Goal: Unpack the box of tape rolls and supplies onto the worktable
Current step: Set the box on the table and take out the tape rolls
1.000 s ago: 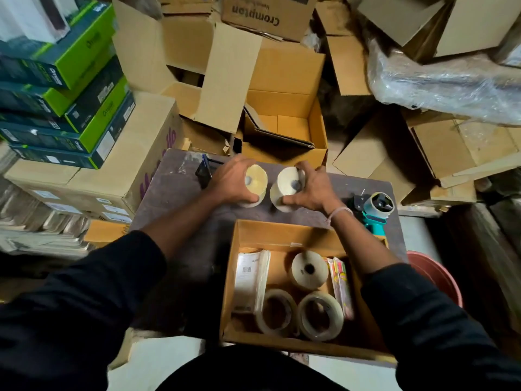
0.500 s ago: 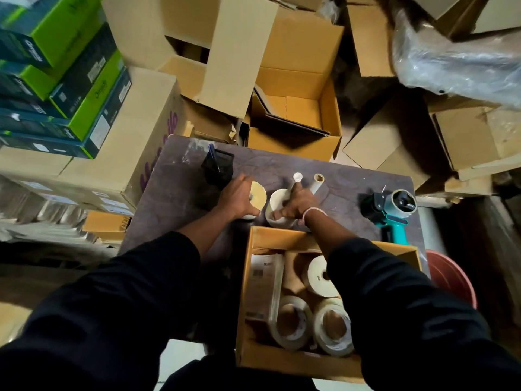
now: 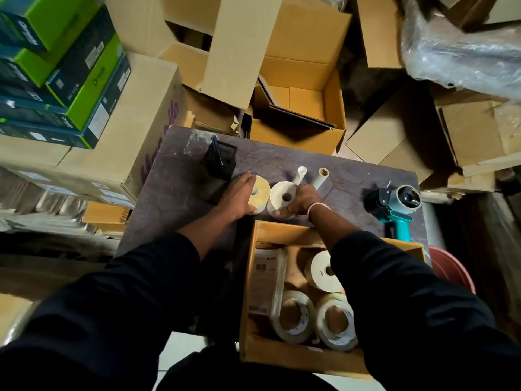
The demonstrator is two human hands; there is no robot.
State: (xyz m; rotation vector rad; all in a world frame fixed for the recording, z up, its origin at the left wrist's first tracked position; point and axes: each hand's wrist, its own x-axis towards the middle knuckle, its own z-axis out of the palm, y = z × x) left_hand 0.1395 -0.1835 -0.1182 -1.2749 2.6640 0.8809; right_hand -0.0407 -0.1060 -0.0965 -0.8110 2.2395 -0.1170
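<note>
The left hand (image 3: 238, 197) curls round a yellowish roll (image 3: 259, 193) standing on the table (image 3: 169, 198), and the right hand (image 3: 303, 200) grips a white roll (image 3: 283, 197) just beside it, the two rolls almost touching side by side. Both rolls sit near the middle of the table, just beyond the far wall of the open cardboard box (image 3: 282, 354), which lies at the table's near edge. Inside the box are a white roll with a small core hole (image 3: 322, 273), two clear tape rolls (image 3: 293, 317) lying flat next to each other at the near end, and a flat packet with a printed label (image 3: 266, 280) along the left wall. Right behind the right hand two pale tubes (image 3: 321, 177) stand or lean on the table; which of the two I cannot tell. A black mesh pen holder (image 3: 221, 159) with a blue pen in it is behind the left hand. A teal-handled tape dispenser (image 3: 396, 204) lies near the table's right edge, well apart from the rolls. Empty cardboard cartons (image 3: 298, 103) crowd the floor behind the table, and green and dark boxes (image 3: 64, 69) are stacked on a large carton at the left.
</note>
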